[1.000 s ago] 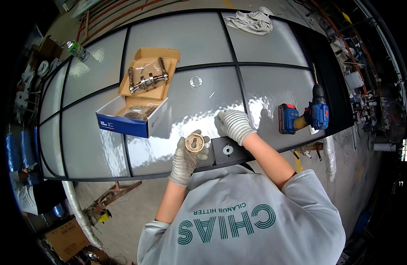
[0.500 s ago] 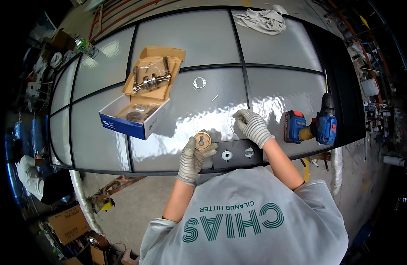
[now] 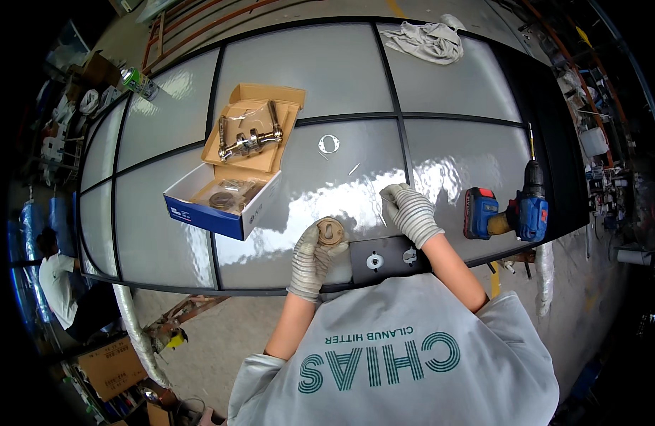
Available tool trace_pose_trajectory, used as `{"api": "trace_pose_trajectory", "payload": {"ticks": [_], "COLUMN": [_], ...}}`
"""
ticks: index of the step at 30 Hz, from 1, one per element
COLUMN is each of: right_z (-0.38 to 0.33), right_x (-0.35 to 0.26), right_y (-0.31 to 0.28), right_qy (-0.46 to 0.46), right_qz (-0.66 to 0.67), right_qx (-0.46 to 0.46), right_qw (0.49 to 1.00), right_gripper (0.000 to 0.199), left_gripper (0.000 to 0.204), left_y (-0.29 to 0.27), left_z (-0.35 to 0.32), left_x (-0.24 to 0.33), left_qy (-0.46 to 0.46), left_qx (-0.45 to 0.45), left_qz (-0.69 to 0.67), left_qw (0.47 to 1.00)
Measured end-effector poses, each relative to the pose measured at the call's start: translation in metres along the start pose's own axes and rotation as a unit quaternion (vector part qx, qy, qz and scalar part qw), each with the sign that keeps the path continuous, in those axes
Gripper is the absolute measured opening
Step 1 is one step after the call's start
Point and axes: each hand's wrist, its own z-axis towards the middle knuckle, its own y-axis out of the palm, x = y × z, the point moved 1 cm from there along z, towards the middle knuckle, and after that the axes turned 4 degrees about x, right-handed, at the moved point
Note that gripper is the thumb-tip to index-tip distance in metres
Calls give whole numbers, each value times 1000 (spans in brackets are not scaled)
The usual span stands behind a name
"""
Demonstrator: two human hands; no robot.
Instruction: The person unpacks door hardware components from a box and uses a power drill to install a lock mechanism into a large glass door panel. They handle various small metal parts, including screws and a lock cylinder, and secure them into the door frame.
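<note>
My left hand (image 3: 312, 268), in a striped knit glove, grips a round brass-coloured escutcheon (image 3: 336, 238) with a keyhole-shaped opening facing up. Bent at the fingers, my gloved right hand (image 3: 414, 214) rests low over the glass, its fingertips pressed together; whatever they hold is hidden. Beside those fingertips a thin screw-like piece (image 3: 383, 215) shows against the glass. Between my hands, at the near edge of the glazed door (image 3: 299, 114), a black lock plate (image 3: 393, 263) carries two metal-ringed openings. A flat oval metal ring (image 3: 329, 144) and a thin pin (image 3: 354, 169) lie farther off.
An opened blue-and-white box (image 3: 203, 214) with lever handles (image 3: 251, 141) in its cardboard tray stands left. A blue cordless drill (image 3: 531, 210) lies right. A grey cloth (image 3: 425, 42) and a spray can (image 3: 138, 83) lie farther away. Another person (image 3: 57, 280) sits at left.
The whole view has shifted slightly down and right. My left hand has tilted the escutcheon a little. My right hand remains by the thin piece, its fingertips together.
</note>
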Motion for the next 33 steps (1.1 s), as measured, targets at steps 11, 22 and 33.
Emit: {"api": "trace_pose_trajectory", "payload": {"ticks": [11,22,33], "right_z": [-1,0,-36], "right_x": [-23,-38,-92], "right_y": [-19,-12,-64], "right_qy": [45,-20,10], "right_qz": [-75,-172,542], "right_qx": [-24,-195,-54], "right_qw": [996,966,839], "right_gripper": [21,21,11], "left_gripper": [46,46,58], "left_y": [3,11,56], "left_z": [2,-1,-22], "left_x": [4,5,27], "left_qy": [-28,-88,-33], "left_qx": [-5,-21,-100], "left_qz": [27,-107,-164], "left_qw": [999,990,981]}}
